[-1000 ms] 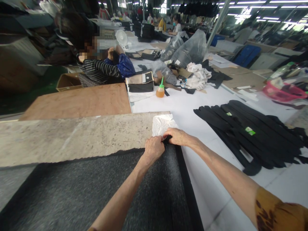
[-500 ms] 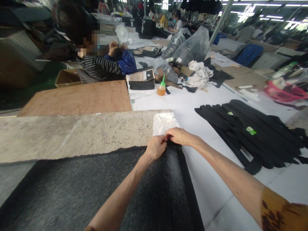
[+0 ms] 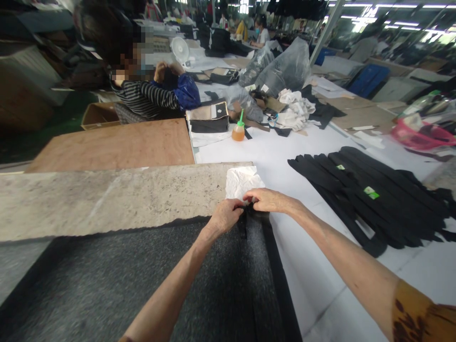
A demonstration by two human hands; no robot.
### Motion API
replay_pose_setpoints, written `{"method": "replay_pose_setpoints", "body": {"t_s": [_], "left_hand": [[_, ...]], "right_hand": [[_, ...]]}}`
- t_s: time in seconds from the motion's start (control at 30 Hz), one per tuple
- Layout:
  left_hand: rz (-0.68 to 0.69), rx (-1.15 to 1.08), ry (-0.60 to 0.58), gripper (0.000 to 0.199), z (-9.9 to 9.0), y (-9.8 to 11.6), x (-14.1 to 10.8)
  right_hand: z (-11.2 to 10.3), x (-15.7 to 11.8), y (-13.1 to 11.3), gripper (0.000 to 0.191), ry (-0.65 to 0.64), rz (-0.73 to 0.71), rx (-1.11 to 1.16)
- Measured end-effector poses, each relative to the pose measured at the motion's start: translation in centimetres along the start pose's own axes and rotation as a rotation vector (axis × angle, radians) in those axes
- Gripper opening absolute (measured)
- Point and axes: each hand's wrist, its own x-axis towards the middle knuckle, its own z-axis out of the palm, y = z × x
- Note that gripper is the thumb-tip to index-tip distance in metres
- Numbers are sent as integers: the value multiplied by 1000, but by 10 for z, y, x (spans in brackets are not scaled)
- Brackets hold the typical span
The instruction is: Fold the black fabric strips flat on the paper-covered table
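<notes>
A large sheet of dark speckled fabric [image 3: 149, 275] with black edges covers the near part of the table. At its far right corner, my left hand [image 3: 225, 216] pinches the black cloth between thumb and fingers. Close beside it, my right hand [image 3: 269, 199] has bent fingers gripping the same black edge. A crumpled white paper [image 3: 242, 182] lies just beyond my fingertips, on the end of a stained beige board [image 3: 117, 199]. The fingertips partly hide the cloth edge between them.
Black fabric strips [image 3: 370, 199] with green labels lie to the right. Farther back are an oil bottle [image 3: 238, 130], a stack of cut pieces [image 3: 208, 121], white rags [image 3: 299, 111] and a pink basket [image 3: 420, 135]. A co-worker [image 3: 149, 97] sits at the far left behind a wooden board [image 3: 121, 147].
My left hand has shifted slightly left, and a small gap shows between the hands. A fold of black cloth is now raised at the fingertips. The co-worker's hands moved a little left.
</notes>
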Motion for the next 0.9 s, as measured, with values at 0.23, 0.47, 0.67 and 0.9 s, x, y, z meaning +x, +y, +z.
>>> {"method": "replay_pose_setpoints", "body": {"t_s": [0.23, 0.47, 0.67, 0.9], "left_hand": [[-155, 229, 103, 27, 5, 11, -8], [-181, 283, 122, 27, 12, 13, -4], [53, -34, 26, 25, 5, 7, -11], [79, -276, -81, 18, -11, 2, -15]], "right_hand": [[9, 5, -3, 45, 13, -71, -208], [17, 9, -12, 26, 63, -48, -422], [5, -5, -21, 24, -16, -46, -423], [-15, -16, -16, 27, -98, 35, -77]]}}
